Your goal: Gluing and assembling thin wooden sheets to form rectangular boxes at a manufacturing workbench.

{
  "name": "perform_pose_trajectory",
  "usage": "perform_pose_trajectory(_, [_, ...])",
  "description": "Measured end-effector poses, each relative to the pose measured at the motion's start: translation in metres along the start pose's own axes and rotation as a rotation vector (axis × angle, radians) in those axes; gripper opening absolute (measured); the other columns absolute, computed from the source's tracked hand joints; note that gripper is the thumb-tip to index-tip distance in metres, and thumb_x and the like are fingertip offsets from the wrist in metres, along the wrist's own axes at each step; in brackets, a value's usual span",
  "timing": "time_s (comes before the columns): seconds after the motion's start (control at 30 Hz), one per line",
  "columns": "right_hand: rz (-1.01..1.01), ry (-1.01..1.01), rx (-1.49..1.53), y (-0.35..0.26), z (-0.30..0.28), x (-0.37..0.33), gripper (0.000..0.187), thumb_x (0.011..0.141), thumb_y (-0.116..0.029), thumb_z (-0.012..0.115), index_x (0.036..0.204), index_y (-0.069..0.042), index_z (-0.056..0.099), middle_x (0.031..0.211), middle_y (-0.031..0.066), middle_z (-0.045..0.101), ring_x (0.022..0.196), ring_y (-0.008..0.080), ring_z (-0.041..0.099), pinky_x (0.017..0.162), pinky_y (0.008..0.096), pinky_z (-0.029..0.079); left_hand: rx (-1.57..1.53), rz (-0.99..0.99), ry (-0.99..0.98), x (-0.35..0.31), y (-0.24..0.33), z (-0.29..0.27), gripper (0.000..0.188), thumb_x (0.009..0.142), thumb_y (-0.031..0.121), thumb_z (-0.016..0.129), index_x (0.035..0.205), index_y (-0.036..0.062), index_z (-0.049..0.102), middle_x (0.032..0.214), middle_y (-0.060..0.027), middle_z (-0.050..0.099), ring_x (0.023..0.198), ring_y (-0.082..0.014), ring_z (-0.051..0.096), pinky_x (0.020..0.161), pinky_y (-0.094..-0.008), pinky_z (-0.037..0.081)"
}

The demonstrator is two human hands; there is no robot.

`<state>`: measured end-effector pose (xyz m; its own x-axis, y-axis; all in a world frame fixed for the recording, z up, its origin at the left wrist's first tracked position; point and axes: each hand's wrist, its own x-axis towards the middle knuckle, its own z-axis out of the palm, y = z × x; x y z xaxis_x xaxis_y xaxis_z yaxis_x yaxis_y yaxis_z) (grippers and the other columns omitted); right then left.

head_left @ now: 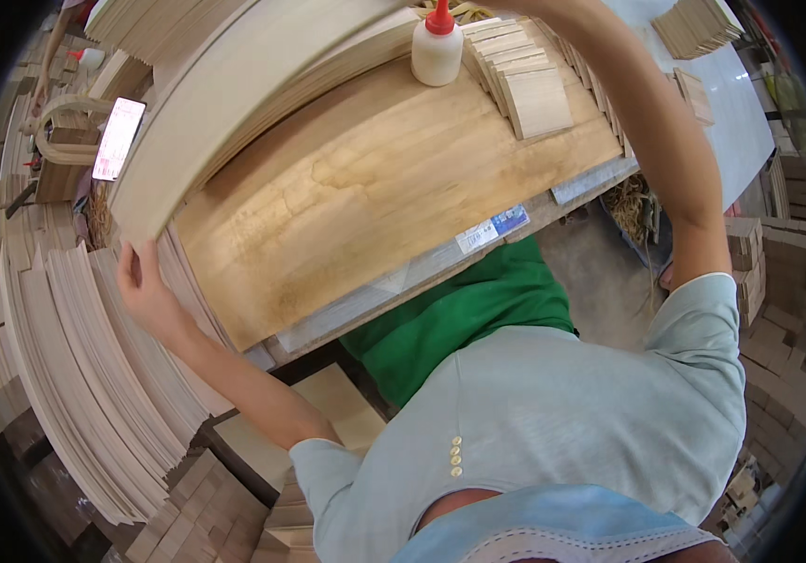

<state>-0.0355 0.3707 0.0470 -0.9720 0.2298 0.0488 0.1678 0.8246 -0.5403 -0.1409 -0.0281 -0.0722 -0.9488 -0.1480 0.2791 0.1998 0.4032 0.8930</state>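
My left hand (146, 286) pinches the near left corner of a long, thin, pale wooden board (206, 117). The board rises in a curve over a stack of similar boards (328, 80) and runs out at the upper edge. My right arm reaches up and across. Only a sliver of my right hand (514, 5) shows at the upper edge, its fingers out of sight. Below the raised board lies a wide, stained wooden panel (393, 178). A white glue bottle (437, 54) with a red cap stands at the panel's far side.
Small wooden pieces (536, 98) lie in overlapping rows at the panel's right end. Long strips (93, 357) are stacked to my left, near a lit phone (119, 139). A grey table (741, 113) extends at the right. Wooden blocks (201, 507) are piled at the lower left.
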Motion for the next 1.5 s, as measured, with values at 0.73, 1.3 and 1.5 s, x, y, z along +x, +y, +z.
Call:
perform_pose_trajectory(0.73, [-0.086,0.047,0.033,0.077,0.154,-0.204,0.054,0.076,0.000,0.068,0.127,0.002,0.048,0.125,0.0197,0.050,0.113,0.0379,0.049,0.096,0.0417,0.041,0.430,-0.205,-0.412,-0.165,-0.041,-0.070,0.047,0.084,0.016,0.071,0.124,-0.0047,0.055,0.111,-0.0152,0.059,0.096,-0.0233,0.057,0.087,-0.0338,0.046])
perform_pose_trajectory(1.3, [-0.282,0.126,0.023,0.105,0.159,-0.196,0.056,0.068,-0.011,0.075,0.119,0.001,0.055,0.126,0.0151,0.052,0.121,0.0345,0.045,0.103,0.0414,0.039,0.573,0.100,-0.721,-0.132,-0.047,-0.054,0.102,0.064,0.015,0.081,0.149,0.0060,0.026,0.156,-0.0215,0.017,0.145,-0.0342,0.015,0.116,-0.0412,0.016])
perform_pose_trajectory(1.5, [-0.327,0.094,0.042,0.115,0.159,-0.193,0.057,0.067,-0.013,0.076,0.119,0.000,0.055,0.127,0.0141,0.051,0.124,0.0335,0.042,0.104,0.0418,0.038,0.566,0.139,-0.757,-0.127,-0.055,-0.046,0.102,0.063,0.018,0.081,0.149,0.0058,0.027,0.156,-0.0214,0.018,0.145,-0.0339,0.015,0.116,-0.0416,0.014])
